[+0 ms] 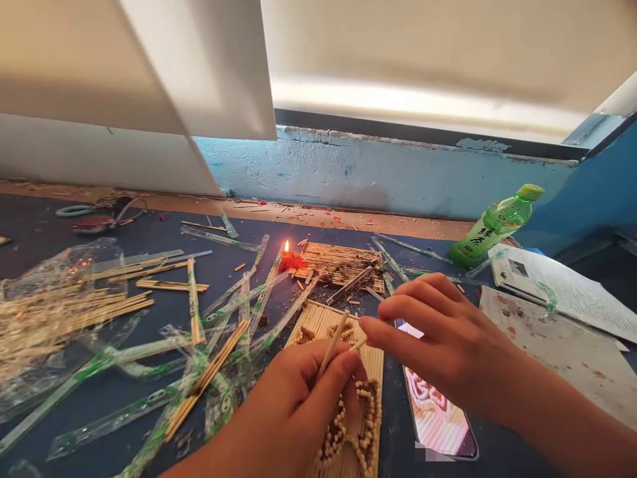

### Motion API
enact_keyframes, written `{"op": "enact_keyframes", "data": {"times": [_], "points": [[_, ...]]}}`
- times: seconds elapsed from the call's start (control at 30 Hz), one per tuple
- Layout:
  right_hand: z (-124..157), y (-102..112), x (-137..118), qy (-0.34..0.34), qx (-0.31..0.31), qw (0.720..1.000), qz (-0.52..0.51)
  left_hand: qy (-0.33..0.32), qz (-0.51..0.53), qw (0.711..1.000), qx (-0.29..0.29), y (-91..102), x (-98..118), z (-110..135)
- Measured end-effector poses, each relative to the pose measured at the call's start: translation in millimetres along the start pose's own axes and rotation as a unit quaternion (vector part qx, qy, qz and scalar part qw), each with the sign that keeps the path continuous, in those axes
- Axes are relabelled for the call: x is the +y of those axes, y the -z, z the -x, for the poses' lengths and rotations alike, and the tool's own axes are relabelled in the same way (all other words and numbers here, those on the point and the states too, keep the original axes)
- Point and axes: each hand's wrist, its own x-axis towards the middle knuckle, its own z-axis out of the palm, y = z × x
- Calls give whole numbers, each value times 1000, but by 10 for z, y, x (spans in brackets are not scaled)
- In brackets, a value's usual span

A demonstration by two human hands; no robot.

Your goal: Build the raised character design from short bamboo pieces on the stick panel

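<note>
My left hand (303, 392) is closed in a pinch around a thin wooden chopstick (333, 342) that points up and away. A second short piece of chopstick (358, 343) sticks out from the same fingers to the right. At its end, my right hand (442, 338) has its thumb and index fingertips together; the other fingers are loosely curled. Beneath the hands lies a panel of wooden sticks laid side by side (373, 358), bearing curved rows of small, pale, bead-like pieces (368, 405). My left hand hides part of the panel.
A lit red candle (288, 259) burns beside a charred stick mat (343, 262). Clear wrappers (134, 365) and loose chopsticks (204, 378) cover the left. To the right are a phone (438, 411), green bottle (490, 229) and open book (562, 292). Scissors (94, 222) lie far left.
</note>
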Motion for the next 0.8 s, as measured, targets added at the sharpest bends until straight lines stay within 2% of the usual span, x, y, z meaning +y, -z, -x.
{"op": "enact_keyframes", "data": {"times": [0.1, 0.27, 0.4, 0.5, 0.6, 0.7, 0.8], "points": [[8, 9, -19, 0, -1, 1000, -3, -5, -2, 1000, -8, 2, -10, -7], [-24, -45, -179, -48, 4, 999, 11, -52, -21, 997, 53, -16, -20, 21], [-39, -91, -319, -106, 55, 993, 22, -29, 29, 996, 82, -126, -12, 94], [-30, -76, -324, -161, 75, 984, -8, 20, 127, 991, 39, -162, 18, 104], [-21, -13, -269, -200, 69, 973, -95, 97, 257, 962, 5, -92, 71, 64], [-24, 57, -218, -173, 29, 965, -192, 133, 332, 934, -22, -1, 121, 36], [-23, 87, -193, -110, -21, 973, -202, 155, 351, 921, -65, 33, 133, 37]]}}
